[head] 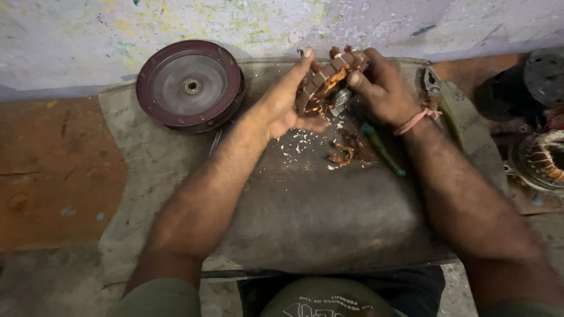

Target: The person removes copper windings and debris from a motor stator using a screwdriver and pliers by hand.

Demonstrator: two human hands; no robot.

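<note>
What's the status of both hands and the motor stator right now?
Left hand and right hand both gripping stator core. Copper wire scraps on mat below. Nothing obstructing.

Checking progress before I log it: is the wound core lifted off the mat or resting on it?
Lifted. Both the left hand and right hand grip the wound core above the grey mat, with white flakes lying beneath it.

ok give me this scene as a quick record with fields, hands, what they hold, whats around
left hand: cups the motor stator core from the left
right hand: grips the core from the right; pink band on the wrist
under the hands: copper wire scraps, white flakes
surface: worn grey mat
left of hands: dark red pulley wheel
right edge: wound copper coil
</note>
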